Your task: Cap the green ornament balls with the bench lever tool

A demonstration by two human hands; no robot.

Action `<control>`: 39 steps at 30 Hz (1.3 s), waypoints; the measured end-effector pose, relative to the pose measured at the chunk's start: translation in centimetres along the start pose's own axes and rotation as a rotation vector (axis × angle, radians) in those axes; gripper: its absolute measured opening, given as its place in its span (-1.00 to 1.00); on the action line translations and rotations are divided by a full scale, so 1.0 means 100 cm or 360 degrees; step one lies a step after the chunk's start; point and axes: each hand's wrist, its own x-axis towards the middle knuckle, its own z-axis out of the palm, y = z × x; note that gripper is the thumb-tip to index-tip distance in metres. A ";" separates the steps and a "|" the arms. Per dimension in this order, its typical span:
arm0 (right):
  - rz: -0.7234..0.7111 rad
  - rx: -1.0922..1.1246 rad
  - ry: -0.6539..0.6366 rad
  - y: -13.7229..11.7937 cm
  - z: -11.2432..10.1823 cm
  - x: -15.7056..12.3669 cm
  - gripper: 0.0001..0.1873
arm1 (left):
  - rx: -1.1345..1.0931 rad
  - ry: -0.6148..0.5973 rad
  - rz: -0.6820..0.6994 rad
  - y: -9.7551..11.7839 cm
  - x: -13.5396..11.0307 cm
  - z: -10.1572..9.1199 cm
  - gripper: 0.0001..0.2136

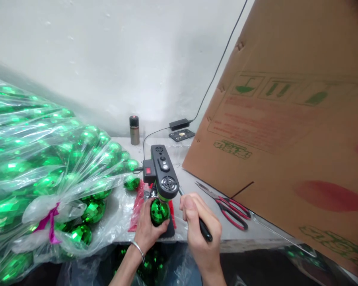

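Observation:
My left hand (148, 222) is wrapped around a shiny green faceted ball (160, 212), which sits right under the front end of a black machine (164, 169). The machine has round grilles on top and a red switch on its side box. In my right hand (201, 226) is a black-handled rod (205, 230); its thin metal end points at the machine's side, and I cannot tell whether it is attached. Red plastic (136, 208) lies around the machine's base. The ball's underside is hidden.
A large clear bag (47, 167) of green balls fills the left side. On the right stands a cardboard box (280, 119), with red-and-black scissors (229, 208) beside it. Toward the wall are a spray can (134, 131), a power adapter (179, 124) with a cable, and a phone (181, 135).

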 end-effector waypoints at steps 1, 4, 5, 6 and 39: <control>-0.0011 -0.0005 -0.0004 0.000 0.000 0.000 -0.59 | -0.0007 0.0015 -0.0002 0.000 0.001 0.003 -0.31; -0.0068 0.0009 0.0009 0.002 -0.001 -0.002 -0.60 | -0.0030 0.0077 0.0007 -0.002 0.003 0.009 -0.29; -0.0085 0.0014 0.0019 0.003 0.000 -0.003 -0.60 | -0.0039 0.0085 0.0014 -0.002 0.003 0.010 -0.29; -0.0098 0.0015 0.0026 0.004 0.000 -0.004 -0.61 | -0.0047 0.0084 0.0019 -0.003 0.003 0.010 -0.29; -0.0248 -0.0023 0.0169 0.046 0.009 -0.040 -0.60 | -0.0071 0.0083 -0.0053 0.002 -0.001 0.010 -0.32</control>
